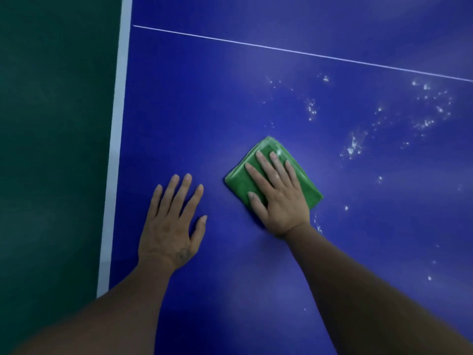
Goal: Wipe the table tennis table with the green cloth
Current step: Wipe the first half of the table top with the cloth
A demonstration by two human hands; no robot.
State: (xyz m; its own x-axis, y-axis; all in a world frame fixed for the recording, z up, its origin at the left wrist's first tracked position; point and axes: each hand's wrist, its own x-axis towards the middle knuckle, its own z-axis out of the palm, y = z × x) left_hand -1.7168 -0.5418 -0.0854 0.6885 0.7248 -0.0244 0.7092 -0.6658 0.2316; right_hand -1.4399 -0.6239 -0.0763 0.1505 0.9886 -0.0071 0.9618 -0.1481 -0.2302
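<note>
- My right hand [277, 194] lies flat on the green cloth [240, 185], fingers straight and a little spread, palm pressing it down onto the table tennis table [204, 103].
- The green cloth is folded into a thick pad and sits on the blue surface near the middle of the view, one corner pointing to the far side; a bit of white foam clings to that far corner.
- My left hand [174, 226] rests flat on the bare blue surface just left of the cloth, fingers straight and fanned wide, holding nothing and not touching the cloth.
- White droplets and foamy specks [355, 144] are scattered over the table to the right and far right of the cloth, with a few more close to my right wrist.
- A thin white line [302, 53] crosses the table on the far side, running from left to right.
- A broad white edge stripe [116, 139] runs along the table's left side, and beyond it lies the dark green floor [51, 124].
</note>
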